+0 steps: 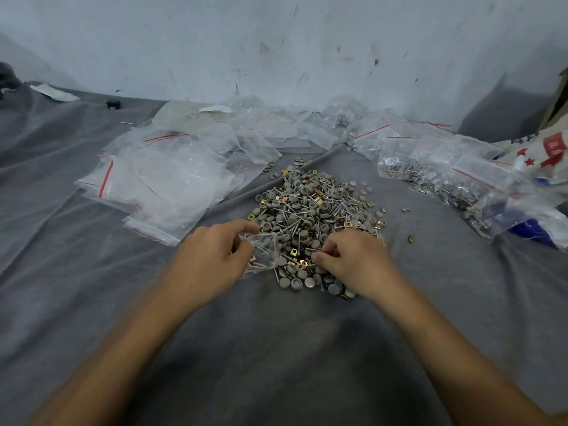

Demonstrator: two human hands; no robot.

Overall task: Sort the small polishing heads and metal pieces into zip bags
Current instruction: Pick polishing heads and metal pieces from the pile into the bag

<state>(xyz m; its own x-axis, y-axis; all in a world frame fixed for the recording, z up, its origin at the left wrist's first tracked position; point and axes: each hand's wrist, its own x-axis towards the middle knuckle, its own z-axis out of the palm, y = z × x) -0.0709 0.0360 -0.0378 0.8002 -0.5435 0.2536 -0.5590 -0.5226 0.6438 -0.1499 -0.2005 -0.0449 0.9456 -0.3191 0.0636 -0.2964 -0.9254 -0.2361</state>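
Head view: left hand (212, 253) pinches a small bag (265, 252) at the near edge of the pile (313, 204); right hand (350, 256) curls into it, hold unclear. The thin mouth may sag shut, so whatever is dropped could miss and scatter.

We see a grey cloth (276, 348). At its centre lies the pile (316, 210) of grey heads and metal pieces, with empty zip bags (159, 179) at ten o'clock and filled bags (436, 176) at two o'clock.
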